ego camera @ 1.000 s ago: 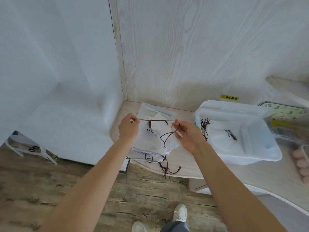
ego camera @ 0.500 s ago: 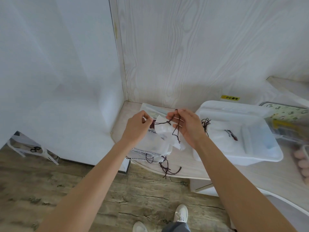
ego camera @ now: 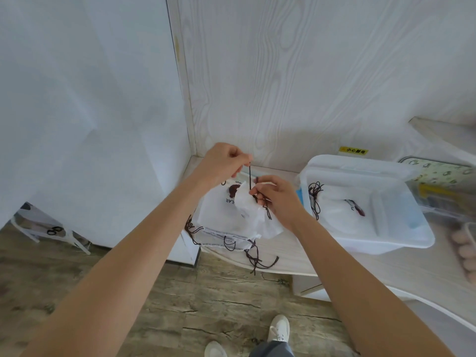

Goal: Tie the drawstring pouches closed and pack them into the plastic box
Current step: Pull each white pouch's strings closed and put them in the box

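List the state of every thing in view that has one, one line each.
Left hand: raised, pinching the drawstring's upper end.
Right hand: pinching the drawstring at the pouch's neck.
Drawstring: pulled taut between the hands.
Held pouch: gathered at the neck, lifted off the pile.
Pouch pile: lying flat on the counter, cords loose.
Plastic box: open, pouches inside.

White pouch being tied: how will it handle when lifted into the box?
Probably floppy: the white pouch crumples and sags below the right hand. Likely light, hanging from the thin drawstring the left hand pinches. Loose cord ends may snag.
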